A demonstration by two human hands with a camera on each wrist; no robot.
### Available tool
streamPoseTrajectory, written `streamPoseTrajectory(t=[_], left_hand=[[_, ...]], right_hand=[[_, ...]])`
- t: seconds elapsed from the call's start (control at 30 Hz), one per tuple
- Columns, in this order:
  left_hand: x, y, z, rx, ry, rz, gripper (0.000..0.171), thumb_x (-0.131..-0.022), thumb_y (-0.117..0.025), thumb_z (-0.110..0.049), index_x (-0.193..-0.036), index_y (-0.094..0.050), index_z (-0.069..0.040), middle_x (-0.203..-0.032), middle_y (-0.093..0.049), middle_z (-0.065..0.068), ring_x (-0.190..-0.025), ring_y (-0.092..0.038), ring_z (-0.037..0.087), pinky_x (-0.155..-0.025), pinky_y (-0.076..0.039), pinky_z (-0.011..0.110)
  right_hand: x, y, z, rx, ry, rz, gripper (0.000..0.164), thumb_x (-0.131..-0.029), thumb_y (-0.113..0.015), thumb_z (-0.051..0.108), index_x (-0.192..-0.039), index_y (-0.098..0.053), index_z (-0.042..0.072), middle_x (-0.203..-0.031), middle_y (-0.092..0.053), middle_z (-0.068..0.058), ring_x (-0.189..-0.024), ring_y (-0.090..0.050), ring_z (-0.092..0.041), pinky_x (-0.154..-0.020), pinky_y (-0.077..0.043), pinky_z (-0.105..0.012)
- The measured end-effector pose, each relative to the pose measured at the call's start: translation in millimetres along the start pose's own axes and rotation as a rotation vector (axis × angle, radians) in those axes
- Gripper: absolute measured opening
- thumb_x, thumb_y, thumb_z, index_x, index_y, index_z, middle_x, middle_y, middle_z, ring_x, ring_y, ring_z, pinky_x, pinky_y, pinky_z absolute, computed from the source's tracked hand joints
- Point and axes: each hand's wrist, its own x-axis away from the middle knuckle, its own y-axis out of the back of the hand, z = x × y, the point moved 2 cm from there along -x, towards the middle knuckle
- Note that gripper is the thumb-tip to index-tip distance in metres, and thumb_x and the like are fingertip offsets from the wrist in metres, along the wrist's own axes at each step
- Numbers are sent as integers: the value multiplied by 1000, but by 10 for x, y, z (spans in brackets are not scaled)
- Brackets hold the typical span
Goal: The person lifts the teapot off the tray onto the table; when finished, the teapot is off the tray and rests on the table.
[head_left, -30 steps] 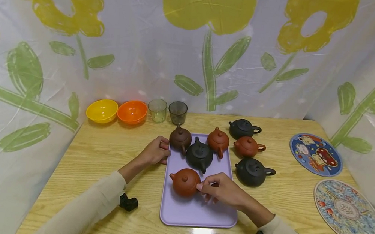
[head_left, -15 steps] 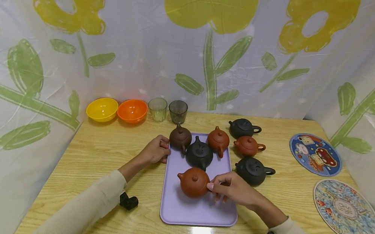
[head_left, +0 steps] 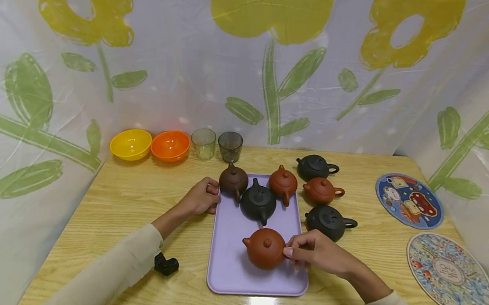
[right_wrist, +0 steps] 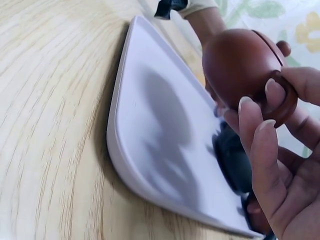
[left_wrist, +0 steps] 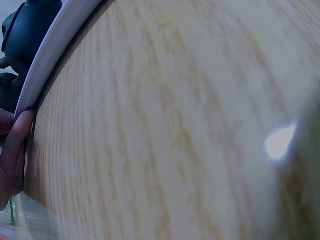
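A reddish-brown teapot point(head_left: 265, 249) hangs over the near part of a lilac tray point(head_left: 233, 274). My right hand point(head_left: 323, 252) pinches it by the handle; in the right wrist view the teapot point(right_wrist: 240, 65) is up off the tray, casting a shadow there. At the tray's left rim, my left hand point(head_left: 200, 196) grips the edge, fingertips against it in the left wrist view. On the tray's far half stand a dark brown teapot point(head_left: 233, 181), a black teapot point(head_left: 258, 203) and another reddish-brown teapot point(head_left: 283, 183).
Right of the tray stand a black teapot point(head_left: 315, 167), a red-brown one point(head_left: 321, 191) and a larger black one point(head_left: 326, 222). Round mats point(head_left: 409, 201) lie farther right. A yellow bowl point(head_left: 131, 144), an orange bowl point(head_left: 171, 146) and two glasses point(head_left: 230, 146) line the back left.
My right hand has carried the reddish-brown teapot rightward over the tray, and slightly toward me in the last half second. The left hand stays at the tray's left edge.
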Motion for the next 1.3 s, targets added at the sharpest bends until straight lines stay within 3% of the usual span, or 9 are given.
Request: streamPoseTrajectory(t=[0.27,0.5,0.77,1.0,1.3], left_hand=[[8,1,-3,3,1,-1,43,-94,-61,0,-133,-44,2,-112,-51,16,-81,-58,20,-62,-63,33],[19,19,-18,2,12,-3,43,-93,-61,0,-132,-44,1,-111,-51,16,-81,-59,20,-62,-62,32],[19,15,-20,17,20,-2,44,-92,-62,0,-132,-44,0,-111,-50,15,-81,-59,20,-62,-63,32],[16,-5,-20,7,14,-2,43,-93,-61,0,-133,-44,1,-112,-50,16,-82,-59,21,-63,-63,33],[15,-7,-22,8,16,-1,43,-94,-60,0,-133,-44,1,-113,-50,16,-83,-59,21,-64,-63,33]], right_hand=[[146,108,-87,-7,24,62,29,-102,-56,15,-87,-64,-8,-87,-58,-30,-72,-59,-11,-55,-51,-23],[257,179,-159,-32,51,108,24,-102,-55,11,-86,-65,-4,-92,-59,-31,-71,-61,-22,-56,-53,-24],[382,260,-202,-68,43,150,23,-103,-52,8,-89,-64,-5,-93,-57,-34,-74,-59,-8,-60,-54,-22],[515,347,-263,-107,65,176,21,-103,-50,3,-87,-62,-5,-91,-55,-33,-71,-57,-16,-60,-53,-23],[668,505,-390,-88,35,165,22,-103,-49,3,-88,-63,-6,-97,-60,-32,-76,-64,-11,-63,-57,-26]])
